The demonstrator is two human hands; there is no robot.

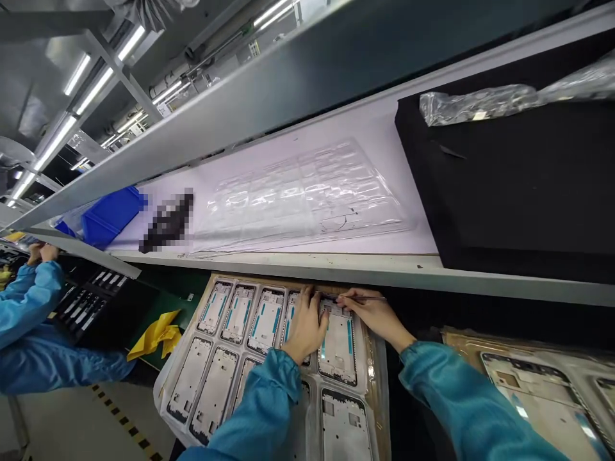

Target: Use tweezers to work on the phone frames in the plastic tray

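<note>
My left hand (303, 328) presses on the edge of a phone mid-frame (337, 346), one of several in a white moulded tray (166, 397). The frames have white backs with teal strips. My right hand (373, 317) pinches a thin pair of tweezers (360, 298), and their tip reaches over the top end of that frame. Both teal sleeves come in from the lower part of the view. My left forearm hides the lower frames in the tray.
A shelf above holds a clear blister tray (298, 198), a blue bin (113, 218), a blurred dark object (168, 221), and a black pad (504, 186) with a plastic bag (480, 105). A co-worker's blue sleeves (29, 314) are at far left. Another tray of frames (538, 397) is at right.
</note>
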